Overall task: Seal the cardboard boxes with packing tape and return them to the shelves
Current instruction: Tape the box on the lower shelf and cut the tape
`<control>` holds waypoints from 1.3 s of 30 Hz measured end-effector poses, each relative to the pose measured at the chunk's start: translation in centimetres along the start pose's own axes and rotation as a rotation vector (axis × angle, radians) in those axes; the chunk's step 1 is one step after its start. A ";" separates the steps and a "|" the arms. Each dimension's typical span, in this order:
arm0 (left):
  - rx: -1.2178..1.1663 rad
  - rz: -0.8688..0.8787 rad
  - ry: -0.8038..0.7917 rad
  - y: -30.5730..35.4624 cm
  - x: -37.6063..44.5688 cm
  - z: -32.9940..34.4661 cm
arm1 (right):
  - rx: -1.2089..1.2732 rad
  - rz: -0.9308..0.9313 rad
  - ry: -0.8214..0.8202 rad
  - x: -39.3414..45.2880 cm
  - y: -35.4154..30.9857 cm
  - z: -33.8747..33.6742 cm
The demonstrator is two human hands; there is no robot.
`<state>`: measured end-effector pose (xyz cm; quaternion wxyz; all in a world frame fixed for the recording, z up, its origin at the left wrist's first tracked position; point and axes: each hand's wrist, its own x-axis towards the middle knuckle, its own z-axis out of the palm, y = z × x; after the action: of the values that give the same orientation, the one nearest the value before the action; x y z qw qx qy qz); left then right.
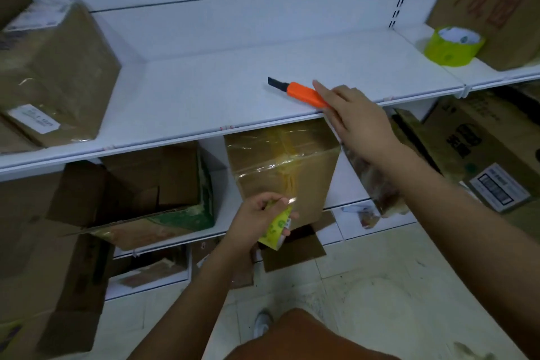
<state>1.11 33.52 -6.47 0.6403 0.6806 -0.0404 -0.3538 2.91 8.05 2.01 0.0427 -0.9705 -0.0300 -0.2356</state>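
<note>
A cardboard box [287, 166] wrapped in clear and yellowish tape stands on the lower shelf, just under the white upper shelf [204, 96]. My left hand [257, 219] is in front of the box's lower edge, shut on a yellow-green roll of packing tape [277, 228]. My right hand [353, 117] is at the upper shelf's front edge, fingers on the rear end of an orange utility knife [304, 93] whose dark blade points left. The knife lies on the shelf.
A second yellow-green tape roll [453, 45] sits at the upper shelf's right, beside a large printed carton [493, 6]. A taped box [55, 73] stands at upper left. An open carton [152, 199] and more boxes fill the lower shelves. Tiled floor lies below.
</note>
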 end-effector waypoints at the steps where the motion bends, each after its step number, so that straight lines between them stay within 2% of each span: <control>1: 0.009 -0.003 -0.007 0.7 -0.4 -0.2 | -0.040 0.002 -0.006 1.5 0.2 0.8; 4: -0.007 0.001 -0.025 2.6 -1.7 -0.4 | -0.106 0.093 -0.075 5.0 0.9 2.0; 6: -0.022 0.013 -0.021 3.6 -2.4 -0.5 | -0.132 0.155 -0.065 6.0 0.2 1.5; 7: -0.004 0.027 -0.008 3.9 -2.7 -0.5 | -0.089 0.134 -0.010 5.8 -0.6 0.9; 9: 0.063 0.062 0.025 4.4 -3.2 -0.5 | 0.174 0.055 0.042 3.5 -3.5 -0.8; 11: 0.118 0.085 0.043 4.9 -3.3 -0.4 | 0.475 0.016 -0.136 -0.6 -6.6 -2.3; 13: 0.165 0.102 0.036 5.5 -3.5 -0.3 | 0.602 0.012 -0.348 -4.1 -8.7 -2.0; 14: 0.190 0.112 0.019 5.8 -3.5 -0.2 | 0.638 0.021 -0.378 -5.0 -8.9 -1.3; 19: 0.249 0.088 -0.063 7.4 -4.2 -0.2 | 0.724 0.275 -0.226 -5.2 -8.7 0.3; 21: 0.415 0.153 -0.052 8.0 -4.3 -0.7 | 0.720 0.323 -0.188 -5.2 -9.4 0.1; 24: 0.730 0.313 0.056 9.0 -4.4 -2.9 | 0.743 0.478 -0.171 -4.9 -7.8 -0.3; 27: 1.072 0.385 0.209 9.1 -5.4 -7.6 | 0.791 0.863 0.048 -4.8 -1.1 -0.7; 28: 1.140 0.371 0.264 8.8 -5.7 -9.4 | 0.737 0.921 0.091 -5.1 0.7 -1.1; 30: 1.199 0.336 0.327 8.3 -5.6 -12.2 | 0.601 0.925 0.060 -5.9 2.8 -1.0; 32: 1.235 0.329 0.329 7.7 -4.7 -13.5 | 0.618 0.935 0.001 -6.2 3.0 -0.2; 39: 1.384 0.350 0.340 7.3 -1.5 -14.0 | 0.601 0.913 -0.029 -4.8 4.1 1.1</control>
<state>10.37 44.79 -0.27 0.1085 0.9583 -0.2627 -0.0294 -0.54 3.93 -1.50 0.4157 -0.8330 0.3278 -0.1607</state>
